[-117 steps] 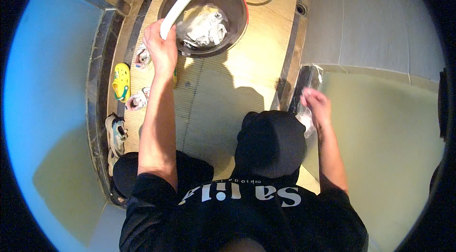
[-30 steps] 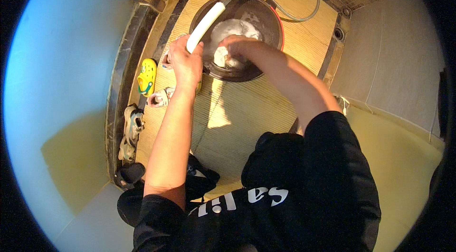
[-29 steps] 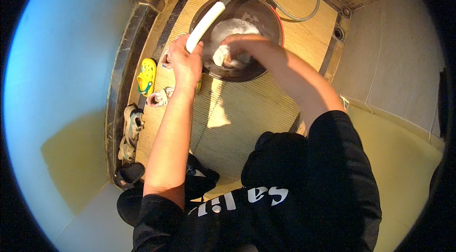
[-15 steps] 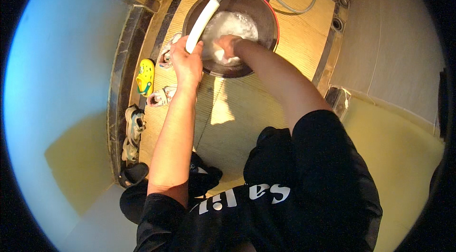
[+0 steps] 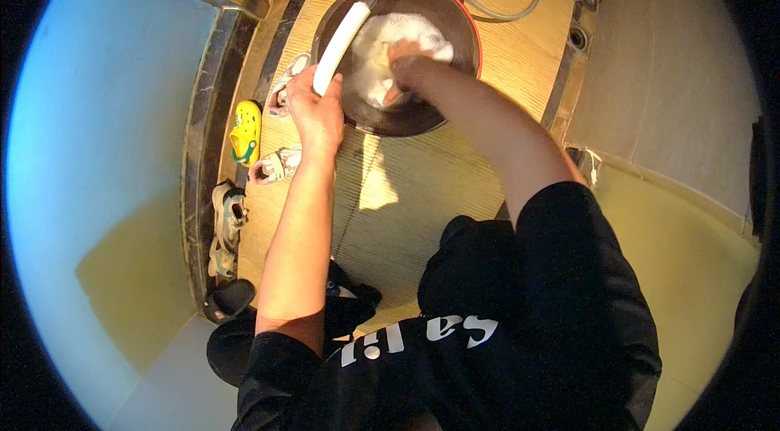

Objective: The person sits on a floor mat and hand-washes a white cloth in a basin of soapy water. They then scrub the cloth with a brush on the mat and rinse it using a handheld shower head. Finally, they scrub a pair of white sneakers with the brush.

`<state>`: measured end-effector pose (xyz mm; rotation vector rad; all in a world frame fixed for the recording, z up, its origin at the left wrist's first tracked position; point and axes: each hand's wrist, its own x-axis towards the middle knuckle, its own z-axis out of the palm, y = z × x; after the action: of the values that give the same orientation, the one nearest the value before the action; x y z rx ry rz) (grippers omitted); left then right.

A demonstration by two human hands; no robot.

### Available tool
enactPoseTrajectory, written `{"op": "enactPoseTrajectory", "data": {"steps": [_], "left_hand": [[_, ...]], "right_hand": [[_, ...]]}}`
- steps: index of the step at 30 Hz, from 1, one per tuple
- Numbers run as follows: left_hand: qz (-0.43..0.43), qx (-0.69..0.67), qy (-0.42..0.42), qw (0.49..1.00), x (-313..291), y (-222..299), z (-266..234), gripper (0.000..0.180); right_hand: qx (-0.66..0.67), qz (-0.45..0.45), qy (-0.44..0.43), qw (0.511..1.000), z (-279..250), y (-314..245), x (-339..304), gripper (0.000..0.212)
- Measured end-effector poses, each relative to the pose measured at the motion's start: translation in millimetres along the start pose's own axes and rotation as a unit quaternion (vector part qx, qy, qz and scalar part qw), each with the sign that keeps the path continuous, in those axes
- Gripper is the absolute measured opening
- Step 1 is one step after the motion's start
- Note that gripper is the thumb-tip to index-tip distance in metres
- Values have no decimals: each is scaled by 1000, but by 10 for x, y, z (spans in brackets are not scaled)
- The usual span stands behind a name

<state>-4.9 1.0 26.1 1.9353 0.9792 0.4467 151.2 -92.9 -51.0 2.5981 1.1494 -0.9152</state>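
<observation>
My left hand (image 5: pixel 318 112) is closed round the lower end of a white shower head (image 5: pixel 341 43), which slants across the left rim of a dark round basin (image 5: pixel 453 18). White foam (image 5: pixel 400 26) covers much of the water inside. Over the foam my right hand (image 5: pixel 401 61) reaches in from the right, its fingers spread apart and partly sunk in the suds. Whatever lies beneath the foam is hidden.
A metal hose (image 5: pixel 520 15) loops behind the basin. Along the left stand pale sneakers (image 5: pixel 279 164), a yellow clog (image 5: pixel 246 132), camouflage-like shoes (image 5: pixel 227 224) and a dark clog (image 5: pixel 229 299). A round drain fitting (image 5: pixel 578 39) sits at the right wall.
My right hand has shifted slightly right and up in the basin, and its fingers have spread. The foam has moved about. My left hand and the shower head have drifted slightly left.
</observation>
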Motion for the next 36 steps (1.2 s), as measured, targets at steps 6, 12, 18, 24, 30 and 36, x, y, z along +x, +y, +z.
{"op": "enactPoseTrajectory", "data": {"steps": [6,12,18,24,30,36], "left_hand": [[5,-24,-20,1000,-9,67,-17,27],[-8,-1,-6,1000,-45,128,-124,26],[30,-15,-19,999,-26,146,26,25],[10,-5,-21,1000,-37,155,-71,25],[-12,-42,-24,999,-5,191,16,25],[63,-30,4,998,16,-20,114,25]], "right_hand": [[-88,-200,-57,974,252,-235,172,84],[213,-59,-53,974,-35,303,94,100],[42,-44,56,997,514,165,265,102],[173,-116,2,978,279,-88,147,84],[369,-4,0,929,-103,337,-74,73],[384,-18,11,923,-313,668,-2,53]]}}
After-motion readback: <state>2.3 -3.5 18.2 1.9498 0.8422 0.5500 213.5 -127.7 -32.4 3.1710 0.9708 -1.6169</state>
